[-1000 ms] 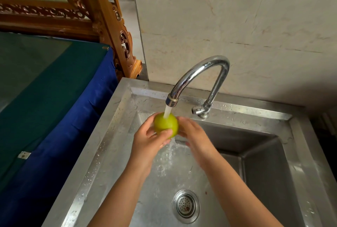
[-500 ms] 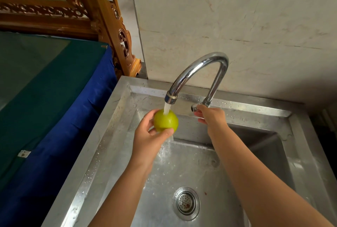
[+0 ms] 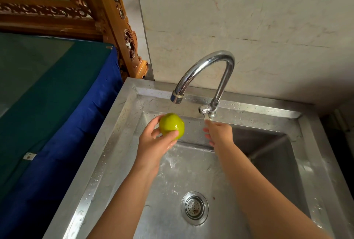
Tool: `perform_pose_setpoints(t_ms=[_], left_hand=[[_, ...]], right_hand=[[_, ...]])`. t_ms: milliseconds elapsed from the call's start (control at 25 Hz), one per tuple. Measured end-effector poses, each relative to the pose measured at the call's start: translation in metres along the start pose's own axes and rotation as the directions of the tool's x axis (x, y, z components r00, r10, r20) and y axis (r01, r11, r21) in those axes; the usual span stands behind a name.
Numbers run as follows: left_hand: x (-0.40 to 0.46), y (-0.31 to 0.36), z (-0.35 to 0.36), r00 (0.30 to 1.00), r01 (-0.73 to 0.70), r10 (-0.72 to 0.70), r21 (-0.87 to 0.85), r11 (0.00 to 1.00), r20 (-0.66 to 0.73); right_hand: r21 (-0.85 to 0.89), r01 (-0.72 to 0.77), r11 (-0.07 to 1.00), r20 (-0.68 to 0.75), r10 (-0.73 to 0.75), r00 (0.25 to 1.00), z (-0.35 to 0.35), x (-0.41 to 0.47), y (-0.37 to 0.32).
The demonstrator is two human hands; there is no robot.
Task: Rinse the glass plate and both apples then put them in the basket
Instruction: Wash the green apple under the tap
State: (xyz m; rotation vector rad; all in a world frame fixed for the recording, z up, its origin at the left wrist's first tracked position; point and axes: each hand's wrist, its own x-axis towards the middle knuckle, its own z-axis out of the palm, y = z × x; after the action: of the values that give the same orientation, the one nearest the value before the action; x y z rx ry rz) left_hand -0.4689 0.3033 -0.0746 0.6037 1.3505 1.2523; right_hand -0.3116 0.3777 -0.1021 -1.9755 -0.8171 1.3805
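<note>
From the head view, the left hand (image 3: 153, 147) is gripping a wet green apple (image 3: 172, 126), its fingers curled around the fruit's left side and the thumb pressing on the lower front. The apple is sitting just below and slightly left of the tap's spout (image 3: 177, 98), which is showing no water. The right hand (image 3: 218, 131) is hovering just to the right of that grip, fingers loosely spread and holding nothing, its fingertips reaching close under the tap handle (image 3: 206, 110). Both hands are hanging over the steel sink (image 3: 122, 123), with the drain (image 3: 195, 208) nearer the person.
</note>
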Motion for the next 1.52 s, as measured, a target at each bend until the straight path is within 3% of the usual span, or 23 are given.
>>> perform_pose_setpoints(t_ms=[80, 200, 240, 320, 600, 960, 1240, 1520], left_hand=[[-0.005, 0.003, 0.001, 0.999, 0.040, -0.039, -0.027, 0.999, 0.028], [-0.014, 0.011, 0.002, 0.992, 0.101, -0.100, -0.007, 0.995, 0.075], [-0.019, 0.015, 0.002, 0.989, 0.119, -0.118, -0.003, 0.993, 0.092], [-0.032, 0.027, 0.003, 0.981, 0.144, -0.146, 0.021, 0.989, 0.130], [-0.090, 0.078, 0.015, 0.946, 0.149, -0.169, 0.090, 0.985, 0.278], [-0.177, 0.108, 0.051, 0.840, 0.077, -0.211, 0.273, 0.959, 0.501], [-0.261, 0.069, 0.122, 0.697, -0.007, -0.267, 0.378, 0.926, 0.666], [-0.330, 0.001, 0.199, 0.573, -0.017, -0.356, 0.445, 0.895, 0.738]], right_hand=[[0.097, 0.136, 0.986, 0.196, -0.153, 0.969, 0.001, -0.027, 0.002], [0.260, 0.356, 0.898, 0.514, -0.441, 0.736, -0.008, -0.062, 0.005], [0.248, 0.427, 0.869, 0.553, -0.489, 0.674, -0.013, -0.070, 0.002], [0.221, 0.497, 0.839, 0.557, -0.527, 0.641, -0.026, -0.085, -0.007], [0.302, 0.396, 0.867, 0.535, -0.498, 0.683, -0.075, -0.146, -0.024], [0.201, 0.463, 0.863, 0.271, -0.503, 0.821, -0.152, -0.263, -0.005], [0.210, 0.446, 0.870, -0.037, -0.448, 0.893, -0.238, -0.339, 0.063], [0.195, 0.413, 0.890, -0.237, -0.366, 0.900, -0.330, -0.373, 0.137]])
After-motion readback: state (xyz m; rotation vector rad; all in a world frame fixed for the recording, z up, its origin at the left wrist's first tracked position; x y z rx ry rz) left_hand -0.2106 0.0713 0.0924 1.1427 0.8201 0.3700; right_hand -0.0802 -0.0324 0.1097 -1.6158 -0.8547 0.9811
